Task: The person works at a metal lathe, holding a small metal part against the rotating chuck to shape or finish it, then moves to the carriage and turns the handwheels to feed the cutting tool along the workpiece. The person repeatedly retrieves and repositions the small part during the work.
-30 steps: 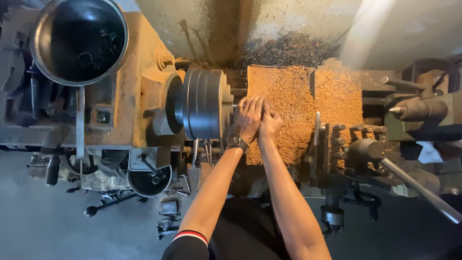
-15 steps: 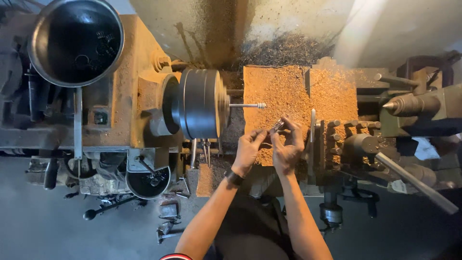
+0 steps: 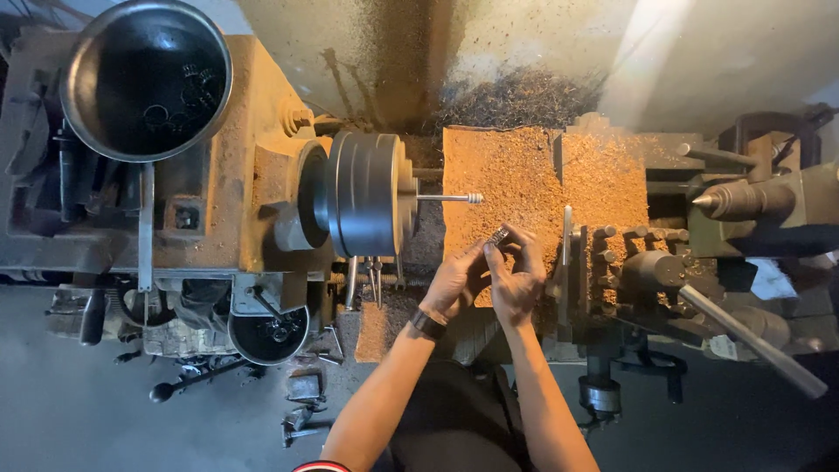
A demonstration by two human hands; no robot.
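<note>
Where orange-brown chips covered the lathe bed (image 3: 498,166), a grey floor (image 3: 70,419) and a stained wall (image 3: 524,44) were seen around the machine. A small ribbed metal nut (image 3: 499,236) was pinched between the fingers of the left hand (image 3: 454,281) and the right hand (image 3: 517,281), just below the thin threaded rod (image 3: 450,198) projecting from the grey chuck (image 3: 363,192).

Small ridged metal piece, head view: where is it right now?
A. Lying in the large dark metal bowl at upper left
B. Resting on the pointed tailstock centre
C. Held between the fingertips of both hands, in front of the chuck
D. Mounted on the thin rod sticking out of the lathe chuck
C: the small ridged metal piece sits pinched between the left hand and right hand, apart from the thin rod, whose end is bare.
</note>
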